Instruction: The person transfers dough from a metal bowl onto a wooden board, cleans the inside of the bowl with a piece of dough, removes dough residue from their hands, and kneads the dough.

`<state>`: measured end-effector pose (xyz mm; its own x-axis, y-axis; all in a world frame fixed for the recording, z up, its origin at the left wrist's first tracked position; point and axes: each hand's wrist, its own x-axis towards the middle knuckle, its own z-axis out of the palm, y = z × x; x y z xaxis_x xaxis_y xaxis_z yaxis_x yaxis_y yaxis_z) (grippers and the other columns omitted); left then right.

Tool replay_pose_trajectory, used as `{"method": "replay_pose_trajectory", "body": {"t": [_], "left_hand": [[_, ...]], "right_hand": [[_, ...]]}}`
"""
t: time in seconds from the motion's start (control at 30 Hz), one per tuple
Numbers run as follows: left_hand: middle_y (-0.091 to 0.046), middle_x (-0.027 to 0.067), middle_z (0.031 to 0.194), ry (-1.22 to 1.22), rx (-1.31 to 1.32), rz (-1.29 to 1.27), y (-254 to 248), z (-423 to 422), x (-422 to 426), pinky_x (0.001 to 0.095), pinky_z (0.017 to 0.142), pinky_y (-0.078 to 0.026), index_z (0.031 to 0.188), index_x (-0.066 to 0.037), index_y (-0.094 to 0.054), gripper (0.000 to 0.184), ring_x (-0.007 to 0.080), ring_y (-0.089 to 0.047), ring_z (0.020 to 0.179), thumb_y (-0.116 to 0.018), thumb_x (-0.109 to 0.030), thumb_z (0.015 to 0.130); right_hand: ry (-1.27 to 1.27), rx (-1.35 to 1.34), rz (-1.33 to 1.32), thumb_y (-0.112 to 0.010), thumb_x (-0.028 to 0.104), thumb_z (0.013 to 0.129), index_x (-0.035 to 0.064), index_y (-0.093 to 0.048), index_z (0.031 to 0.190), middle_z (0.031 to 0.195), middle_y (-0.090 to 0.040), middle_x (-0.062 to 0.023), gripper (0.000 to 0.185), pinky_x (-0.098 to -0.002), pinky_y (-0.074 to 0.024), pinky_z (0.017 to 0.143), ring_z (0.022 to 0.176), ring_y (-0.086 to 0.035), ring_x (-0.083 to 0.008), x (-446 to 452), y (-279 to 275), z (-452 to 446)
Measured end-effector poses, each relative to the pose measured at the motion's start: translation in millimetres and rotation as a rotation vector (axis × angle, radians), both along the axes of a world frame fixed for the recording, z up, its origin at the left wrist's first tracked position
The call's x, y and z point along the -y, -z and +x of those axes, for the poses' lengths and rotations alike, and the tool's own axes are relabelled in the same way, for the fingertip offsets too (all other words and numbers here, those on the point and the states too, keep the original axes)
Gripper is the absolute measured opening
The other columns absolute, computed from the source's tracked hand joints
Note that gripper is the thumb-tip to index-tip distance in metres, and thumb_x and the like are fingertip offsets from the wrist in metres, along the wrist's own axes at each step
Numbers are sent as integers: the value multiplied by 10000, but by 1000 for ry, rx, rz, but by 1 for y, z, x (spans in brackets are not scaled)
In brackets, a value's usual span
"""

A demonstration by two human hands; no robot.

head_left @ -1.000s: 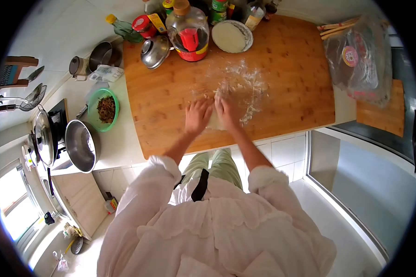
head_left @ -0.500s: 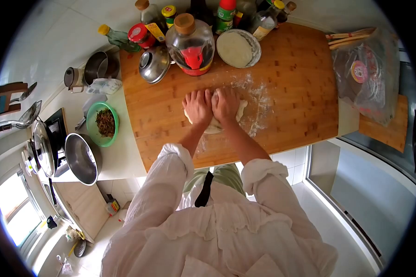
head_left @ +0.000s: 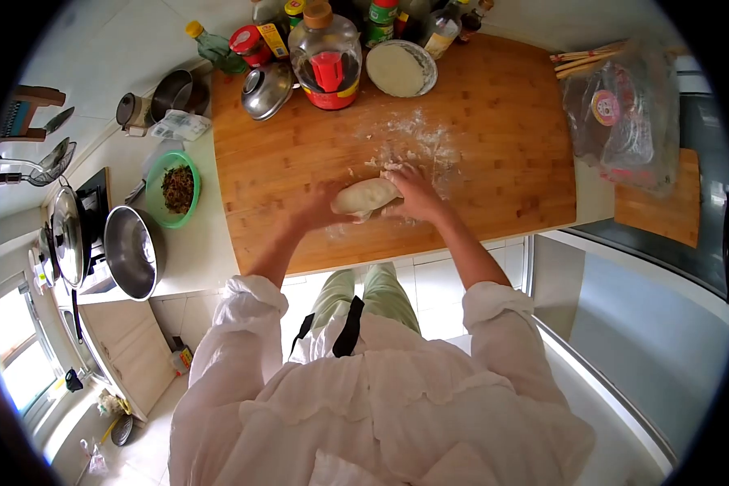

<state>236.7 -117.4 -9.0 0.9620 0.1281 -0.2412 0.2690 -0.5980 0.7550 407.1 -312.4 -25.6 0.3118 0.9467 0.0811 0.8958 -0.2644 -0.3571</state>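
An oblong, pale lump of dough [head_left: 366,197] is held between my two hands over the wooden board [head_left: 502,138]. My left hand [head_left: 319,207] curls round its left end, thumb low along the near side. At the right end, my right hand [head_left: 415,195] grips it with fingers at the far edge and thumb at the near side. Small dough scraps and a dusting of flour [head_left: 421,138] lie on the board just beyond.
A bowl of flour [head_left: 397,71], a big jar [head_left: 326,61] and a metal lid [head_left: 267,91] stand along the back. Left are a green bowl of dark chopped filling [head_left: 193,194] and a steel bowl [head_left: 131,253]. A plastic bag [head_left: 624,121] lies at right.
My hands have gone from pressing side by side on top of the dough to its two ends. The dough is now a narrower, folded-looking oblong. The view has shifted slightly.
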Motion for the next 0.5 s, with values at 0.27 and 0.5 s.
{"method": "replay_pose_trajectory", "body": {"t": [0.27, 0.5], "left_hand": [[-626, 170, 1140, -546, -28, -771, -6, -23, 78, 366, 866, -487, 1263, 0, -506, 652, 226, -610, 1007, -776, -284, 741], [-573, 246, 1206, -476, 201, -141, 21, 50, 142, 402, 924, -446, 1299, 20, -460, 603, 346, -559, 1118, -666, -335, 858]], "right_hand": [[395, -580, -22, -655, 69, 674, 64, -663, 989, 896, -687, -132, 315, -373, -525, 726, 823, -662, -307, 12, -107, 2], [454, -44, -108, -681, 105, 677, 36, -646, 884, 874, -640, -166, 221, -447, -499, 730, 845, -621, -343, 30, -38, 46]]}}
